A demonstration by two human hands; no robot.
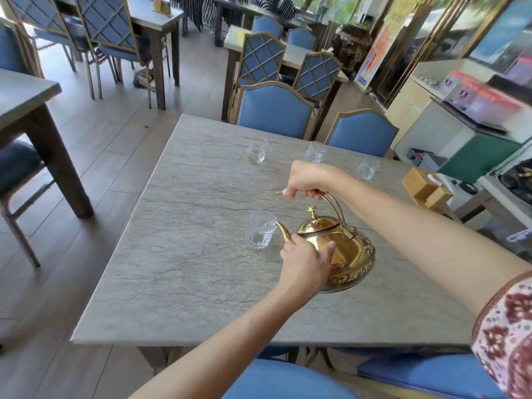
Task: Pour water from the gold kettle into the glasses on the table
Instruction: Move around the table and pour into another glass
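Observation:
The gold kettle (349, 251) is tilted toward the left over the grey stone table (178, 254). Its spout tip rests at the rim of the near glass (260, 233). My right hand (306, 181) is closed around the arched handle from above. My left hand (305, 264) is pressed against the kettle's body near the base of the spout. Three more clear glasses stand farther back: a left glass (257, 150), a middle glass (315, 152) and a right glass (367, 167). I cannot tell whether water is flowing.
A wooden box holder (426, 190) sits at the table's right edge. Blue chairs (275, 110) stand along the far side, and blue seats (285, 381) are at the near edge. Another table (26, 96) is to the left across the wooden floor.

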